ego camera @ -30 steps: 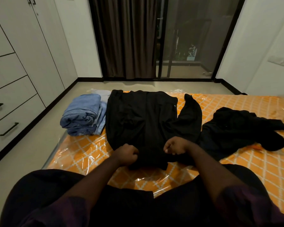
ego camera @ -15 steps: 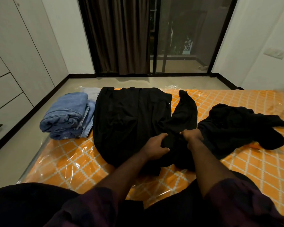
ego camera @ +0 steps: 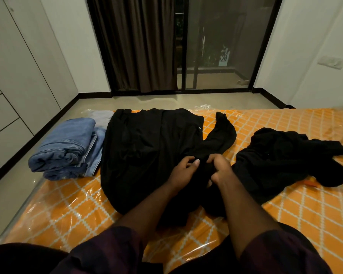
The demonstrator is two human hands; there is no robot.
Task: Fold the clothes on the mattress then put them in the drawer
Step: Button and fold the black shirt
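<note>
Head view shows both of my grips closed on the black garment (ego camera: 147,151), which lies spread flat in the middle of the mattress (ego camera: 67,210). My left grip (ego camera: 183,171) has fingers curled and thumb pinching a ridge of cloth. My right grip (ego camera: 219,168) is bunched round the same ridge just beside it. They meet where one limb (ego camera: 223,133) of the garment juts off to the right; I cannot tell if it is a sleeve or a leg. I hold there, I judge, because that root is the hinge: taking it lets me bring the limb across the body and square the shape before folding.

The body is laid out smooth so each fold falls on a flat layer. Folded jeans (ego camera: 67,143) are stacked on the mattress's far left corner, on the side nearest the drawers (ego camera: 2,119), probably so they are handy to carry over. A second black heap (ego camera: 285,155) lies crumpled to the right, apart from my work, waiting its turn.

The cloth is dark and limp, so edges are hard to read; a hidden wrinkle under the limb could spoil the fold.
</note>
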